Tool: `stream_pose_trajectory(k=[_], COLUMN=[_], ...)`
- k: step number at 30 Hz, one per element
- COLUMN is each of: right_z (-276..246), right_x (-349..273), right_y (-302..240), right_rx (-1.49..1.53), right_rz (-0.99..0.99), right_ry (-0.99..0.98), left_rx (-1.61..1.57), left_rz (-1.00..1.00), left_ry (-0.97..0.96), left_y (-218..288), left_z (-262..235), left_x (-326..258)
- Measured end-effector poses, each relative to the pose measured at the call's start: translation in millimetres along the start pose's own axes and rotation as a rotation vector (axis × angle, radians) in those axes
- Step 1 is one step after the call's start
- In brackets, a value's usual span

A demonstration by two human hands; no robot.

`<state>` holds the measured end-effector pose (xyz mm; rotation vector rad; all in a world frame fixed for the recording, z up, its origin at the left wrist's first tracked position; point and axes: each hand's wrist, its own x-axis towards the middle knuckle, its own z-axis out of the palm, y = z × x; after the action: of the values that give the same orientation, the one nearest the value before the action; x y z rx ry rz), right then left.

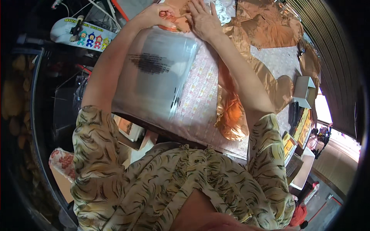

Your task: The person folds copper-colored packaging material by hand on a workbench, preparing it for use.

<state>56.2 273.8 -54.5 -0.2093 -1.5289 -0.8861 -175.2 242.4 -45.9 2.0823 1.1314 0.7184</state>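
At the far side of the table, my left hand (153, 16) is closed, its fingers curled on the edge of a copper-orange foil piece (180, 25). My right hand (204, 21) lies on the same foil from the right, palm down, with its fingers stretched out. Just nearer to me is a stack of clear plastic bags (154, 82) with dark print, lying flat below both wrists. Beside the right fingers sits a bundle of white cord or ribbon (222, 13). What the left fingertips pinch is partly hidden.
More crumpled copper foil (266, 25) covers the far right, and a shiny foil strip (233, 115) runs under my right forearm. A white open box (304, 91) stands at the right edge. A printed skateboard (83, 34) lies at the left. The tablecloth (200, 84) is flowered.
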Motion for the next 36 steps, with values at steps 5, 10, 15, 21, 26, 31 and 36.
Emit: stream_pose_trajectory(k=[5,10,15,21,26,31,36], right_z=[-32,-42,-43,-13,18,13,17], right_x=[-38,-27,-7,9,19,-25,2], right_y=[7,8,10,5,-15,7,-5], right_rx=[-0.142,-0.125,-0.053,0.526,0.641,0.690,0.880], right_rz=[0.401,0.357,0.400,0.626,1.128,1.547,1.681], right_ry=[-1.354,-1.399,-1.237,-0.940,-1.084,-0.841,-0.874], left_rx=[0.022,-0.039,0.009,-0.198,-0.274,0.134,0.245], left_rz=[-0.084,-0.132,-0.120,-0.446,-0.362,-0.147,-0.016], left_ry=[-0.067,-0.045,-0.015,-0.041,0.346,0.057,0.027], left_y=[0,-22,-29,6,-9,38,9], left_z=[-3,-7,-6,-22,-51,-16,-13], left_x=[2,2,11,24,3,-13,-20])
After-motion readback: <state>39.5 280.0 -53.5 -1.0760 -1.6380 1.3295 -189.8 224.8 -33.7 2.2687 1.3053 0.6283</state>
